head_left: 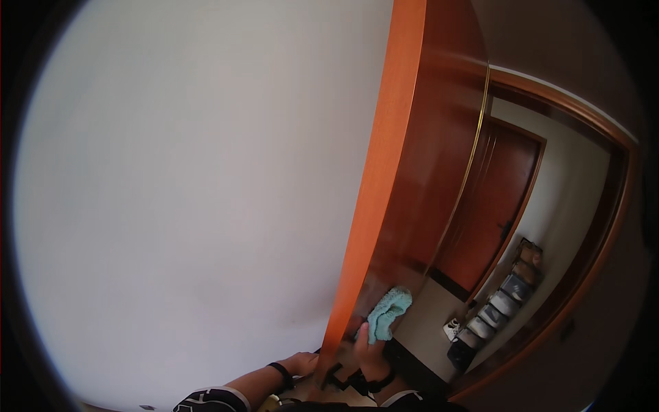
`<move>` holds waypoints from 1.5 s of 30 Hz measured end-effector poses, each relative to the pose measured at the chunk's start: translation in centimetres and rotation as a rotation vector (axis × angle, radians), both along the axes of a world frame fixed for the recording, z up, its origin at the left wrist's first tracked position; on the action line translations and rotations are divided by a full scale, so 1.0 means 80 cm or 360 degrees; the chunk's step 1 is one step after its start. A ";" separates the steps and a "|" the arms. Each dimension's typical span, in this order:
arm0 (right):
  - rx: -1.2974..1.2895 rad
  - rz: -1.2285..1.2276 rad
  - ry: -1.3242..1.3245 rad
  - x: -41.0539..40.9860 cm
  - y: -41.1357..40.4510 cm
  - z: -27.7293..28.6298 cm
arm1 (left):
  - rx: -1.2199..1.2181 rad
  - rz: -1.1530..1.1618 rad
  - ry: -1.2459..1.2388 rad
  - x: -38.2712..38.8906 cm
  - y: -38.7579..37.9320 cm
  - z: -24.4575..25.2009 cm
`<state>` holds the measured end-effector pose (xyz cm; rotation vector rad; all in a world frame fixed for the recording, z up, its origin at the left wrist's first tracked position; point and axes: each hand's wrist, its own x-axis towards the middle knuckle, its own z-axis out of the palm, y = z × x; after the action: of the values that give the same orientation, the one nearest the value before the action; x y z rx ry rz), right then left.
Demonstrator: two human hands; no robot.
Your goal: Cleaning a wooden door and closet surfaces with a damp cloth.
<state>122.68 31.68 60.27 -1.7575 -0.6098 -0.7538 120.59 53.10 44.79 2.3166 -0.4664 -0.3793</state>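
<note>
My right hand (369, 352) holds a folded light-green cloth (387, 314) against the lower face of a glossy reddish-brown wooden door (432, 154). The thumb lies over the cloth's near edge. On the other side of the door, my left hand (305, 362) reaches to the door's lighter orange edge (378, 170); its fingertips are hidden behind that edge. Between my wrists, low on the door, is a black door handle (337, 377).
A pale wall (195, 180) fills the left. Through the wooden door frame (612, 206) at right stand another reddish door (502, 206), a stack of clear-fronted boxes (491, 315) and a white shoe (451, 330) on the floor.
</note>
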 end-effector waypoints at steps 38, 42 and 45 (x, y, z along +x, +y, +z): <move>-0.1196 -0.1738 -0.1223 -0.151 -0.013 0.666 | -0.0186 -0.0377 0.0150 -0.056 -0.128 0.069; -0.0924 -0.1722 -0.1057 -0.154 0.014 0.599 | -0.0116 -0.0303 0.0150 -0.061 -0.128 0.074; -0.0885 -0.1834 -0.1168 -0.153 0.036 0.469 | -0.0171 -0.0250 0.0163 -0.067 -0.133 0.063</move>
<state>110.44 34.55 97.78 -2.2964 -0.1997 -2.2557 115.26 42.45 49.82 2.1520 -0.6050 -0.5331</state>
